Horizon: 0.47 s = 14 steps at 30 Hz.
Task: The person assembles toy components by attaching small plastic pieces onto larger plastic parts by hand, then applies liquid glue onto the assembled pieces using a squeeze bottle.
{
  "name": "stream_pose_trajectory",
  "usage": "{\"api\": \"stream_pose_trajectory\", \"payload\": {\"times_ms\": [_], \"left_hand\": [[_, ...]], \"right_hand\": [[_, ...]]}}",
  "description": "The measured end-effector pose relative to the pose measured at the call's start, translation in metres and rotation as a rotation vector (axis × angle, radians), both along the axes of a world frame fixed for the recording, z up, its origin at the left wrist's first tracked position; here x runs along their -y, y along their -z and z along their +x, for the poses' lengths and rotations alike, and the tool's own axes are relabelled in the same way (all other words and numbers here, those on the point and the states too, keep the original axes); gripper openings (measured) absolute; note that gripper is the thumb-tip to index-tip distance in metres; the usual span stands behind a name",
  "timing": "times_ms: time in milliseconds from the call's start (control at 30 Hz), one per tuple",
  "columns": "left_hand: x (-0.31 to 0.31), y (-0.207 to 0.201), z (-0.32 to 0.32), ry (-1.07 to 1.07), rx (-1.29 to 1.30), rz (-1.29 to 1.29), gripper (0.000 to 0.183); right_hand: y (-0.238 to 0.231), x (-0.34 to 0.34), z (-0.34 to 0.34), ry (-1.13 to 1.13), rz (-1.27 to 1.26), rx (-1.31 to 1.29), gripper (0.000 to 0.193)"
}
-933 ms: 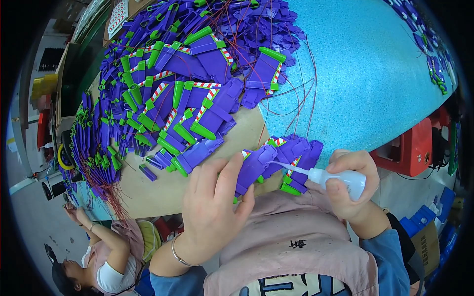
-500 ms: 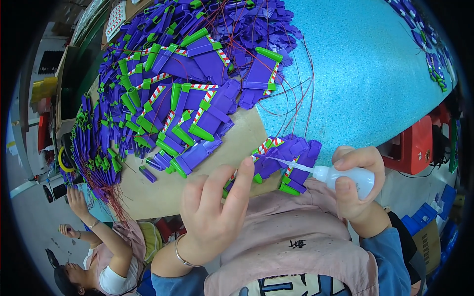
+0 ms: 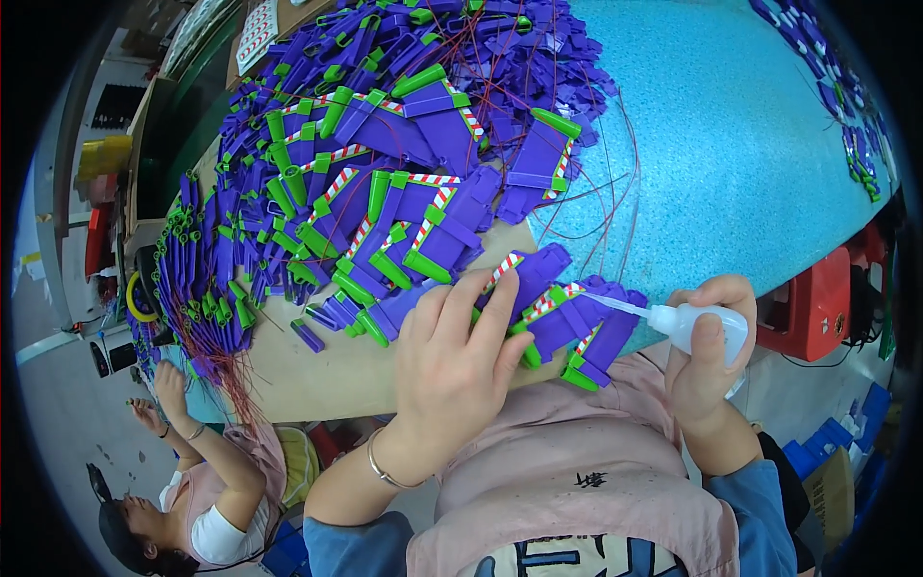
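Observation:
My right hand is wrapped round a white squeeze bottle with a long thin clear nozzle. The nozzle points left, its tip by the striped edge of a purple plastic piece with a green end. Another such piece lies to its right, at the table's near edge. My left hand rests over a third purple piece, fingers stretched and the thumb apart. That hand covers part of this piece and its red-and-white striped strip.
A big heap of purple and green plastic pieces with thin red wires covers the table's left and far side. The blue tabletop extends right, with more pieces along its far edge. A red stool stands right. Another person works at left.
My left hand has moved away from me and to the right over the pieces, and its thumb now shows. The left piece lies farther out. The whole view has shifted slightly.

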<state>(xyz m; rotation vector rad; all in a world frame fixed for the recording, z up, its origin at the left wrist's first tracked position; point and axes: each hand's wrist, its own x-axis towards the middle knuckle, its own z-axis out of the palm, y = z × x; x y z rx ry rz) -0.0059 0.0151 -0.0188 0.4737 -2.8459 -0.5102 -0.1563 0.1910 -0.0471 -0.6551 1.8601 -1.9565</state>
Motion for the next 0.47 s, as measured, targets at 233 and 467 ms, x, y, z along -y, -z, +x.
{"api": "stream_pose_trajectory", "payload": {"times_ms": [233,467], "left_hand": [[0.031,-0.01,-0.024,-0.257,-0.021,-0.322,0.054],[0.044,-0.01,-0.014,-0.211,-0.066,-0.269,0.054]], "right_hand": [[0.003,0.002,-0.004,-0.018,0.021,-0.029,0.036],[0.004,0.007,-0.009,-0.032,-0.059,-0.04,0.025]]}}
